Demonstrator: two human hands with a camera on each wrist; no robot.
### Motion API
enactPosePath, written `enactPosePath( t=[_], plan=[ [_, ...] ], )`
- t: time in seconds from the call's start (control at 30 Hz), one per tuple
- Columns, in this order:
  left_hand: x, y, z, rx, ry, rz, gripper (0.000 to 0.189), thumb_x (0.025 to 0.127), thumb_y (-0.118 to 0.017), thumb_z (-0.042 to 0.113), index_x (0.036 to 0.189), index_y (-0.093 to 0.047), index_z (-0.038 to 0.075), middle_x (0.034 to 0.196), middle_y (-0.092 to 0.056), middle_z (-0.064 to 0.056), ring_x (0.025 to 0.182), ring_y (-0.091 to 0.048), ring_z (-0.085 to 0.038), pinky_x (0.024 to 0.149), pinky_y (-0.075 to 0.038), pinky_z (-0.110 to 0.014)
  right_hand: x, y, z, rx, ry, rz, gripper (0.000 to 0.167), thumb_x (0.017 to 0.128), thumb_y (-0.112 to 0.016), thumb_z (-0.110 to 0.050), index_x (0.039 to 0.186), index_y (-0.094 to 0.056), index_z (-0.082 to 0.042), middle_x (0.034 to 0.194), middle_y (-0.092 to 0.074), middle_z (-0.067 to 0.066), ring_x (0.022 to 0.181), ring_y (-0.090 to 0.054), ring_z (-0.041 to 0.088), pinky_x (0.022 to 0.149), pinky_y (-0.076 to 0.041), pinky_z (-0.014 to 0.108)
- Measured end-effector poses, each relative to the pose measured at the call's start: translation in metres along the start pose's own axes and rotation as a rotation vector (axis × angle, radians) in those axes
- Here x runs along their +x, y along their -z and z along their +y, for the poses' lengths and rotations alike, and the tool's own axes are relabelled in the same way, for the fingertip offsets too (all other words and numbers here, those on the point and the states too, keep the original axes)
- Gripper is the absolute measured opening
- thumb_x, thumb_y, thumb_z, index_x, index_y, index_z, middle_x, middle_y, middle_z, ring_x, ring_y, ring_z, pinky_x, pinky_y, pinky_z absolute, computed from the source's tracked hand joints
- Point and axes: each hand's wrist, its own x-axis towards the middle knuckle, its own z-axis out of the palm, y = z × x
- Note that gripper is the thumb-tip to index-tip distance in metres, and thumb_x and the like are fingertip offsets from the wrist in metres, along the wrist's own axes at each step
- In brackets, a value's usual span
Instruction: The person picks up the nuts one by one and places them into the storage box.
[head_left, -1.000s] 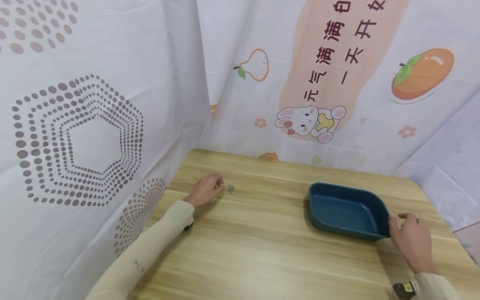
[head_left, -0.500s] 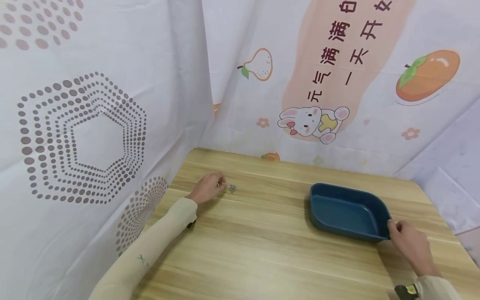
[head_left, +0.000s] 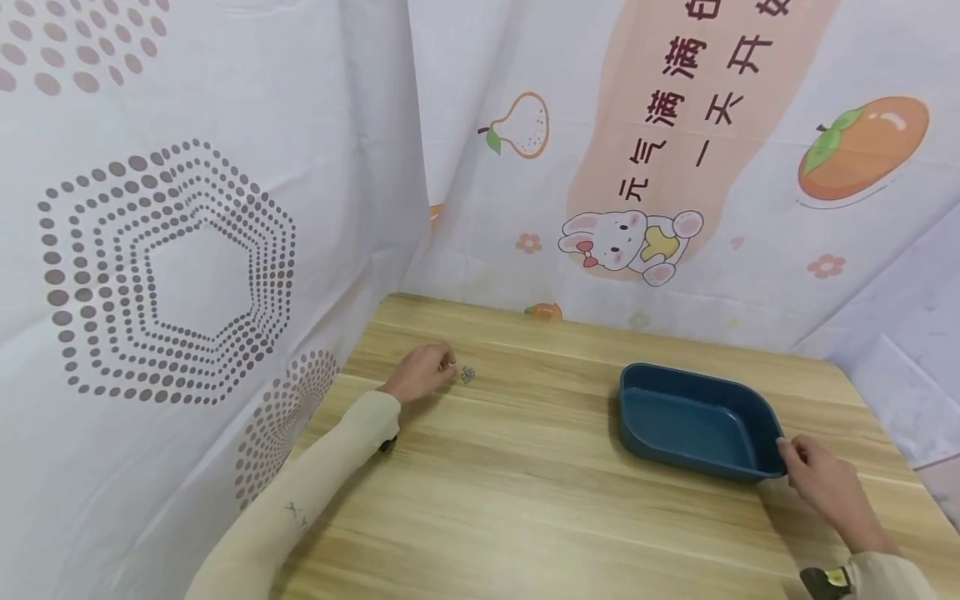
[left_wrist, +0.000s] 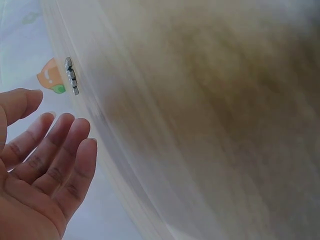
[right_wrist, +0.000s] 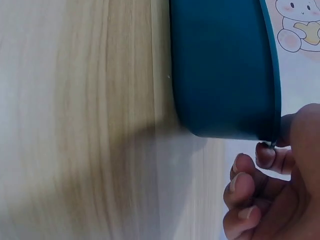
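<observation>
My left hand [head_left: 420, 372] hovers beside a small cluster of metal nuts [head_left: 468, 375] on the table's far left part. In the left wrist view its fingers [left_wrist: 75, 172] are loosely bent, the thumb stands apart, and nothing lies between them. Several nuts [left_wrist: 72, 76] appear there just beyond the fingertips, untouched. A dark blue rectangular tray [head_left: 690, 421] with rounded corners sits on the right side of the table, its inside bare. With thumb and index finger, my right hand [head_left: 828, 487] pinches the rim at the tray's near right corner; its other fingers [right_wrist: 242, 187] curl below, off the wall.
The wood-grain table [head_left: 525, 500] stretches between both hands. A white curtain [head_left: 187, 292] with dotted patterns hangs along the left edge, and a printed cloth [head_left: 465, 208] with fruit and a rabbit closes off the back.
My right thumb and index finger have closed on the tray's rim, having been more spread at that corner a second ago. The left hand and the nuts keep practically the same places.
</observation>
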Motion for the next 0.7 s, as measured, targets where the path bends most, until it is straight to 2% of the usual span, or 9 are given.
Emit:
enactPosePath(
  t=[0.17, 0.33, 0.53, 0.7],
  plan=[
    [0.005, -0.003, 0.001, 0.0, 0.006, -0.021, 0.014, 0.098, -0.072, 0.021, 0.102, -0.071, 0.008, 0.094, -0.068, 0.0, 0.085, -0.063, -0.015, 0.079, -0.055, -0.034, 0.001, -0.001, -0.001, -0.016, 0.034, 0.037, 0.047, 0.113, -0.035, -0.036, 0.077, -0.05, -0.011, 0.064, -0.053, 0.001, 0.055, -0.046, 0.016, 0.053, -0.034, 0.032],
    [0.01, -0.008, 0.003, 0.013, -0.013, -0.04, 0.01, 0.096, -0.073, 0.017, 0.099, -0.071, 0.008, 0.089, -0.067, 0.001, 0.079, -0.061, -0.013, 0.074, -0.054, -0.031, 0.002, 0.0, -0.002, 0.003, 0.005, -0.008, 0.051, 0.113, -0.032, -0.041, 0.079, -0.054, -0.009, 0.066, -0.055, 0.001, 0.057, -0.049, 0.017, 0.054, -0.036, 0.032],
    [0.012, -0.009, 0.006, 0.011, -0.022, -0.053, 0.011, 0.094, -0.076, 0.017, 0.094, -0.07, 0.008, 0.084, -0.066, 0.002, 0.073, -0.059, -0.013, 0.067, -0.052, -0.03, 0.002, -0.002, -0.005, 0.111, -0.019, -0.062, 0.046, 0.112, -0.035, -0.04, 0.095, -0.057, -0.004, 0.073, -0.06, 0.003, 0.059, -0.053, 0.015, 0.054, -0.04, 0.03],
    [0.011, -0.01, 0.006, 0.001, -0.012, -0.073, 0.014, 0.095, -0.077, 0.019, 0.09, -0.069, 0.009, 0.083, -0.066, 0.002, 0.07, -0.057, -0.014, 0.064, -0.05, -0.03, 0.001, -0.009, -0.008, 0.19, 0.006, -0.045, 0.039, 0.113, -0.038, -0.036, 0.094, -0.053, -0.004, 0.069, -0.058, 0.004, 0.056, -0.049, 0.014, 0.052, -0.038, 0.029]
  ],
)
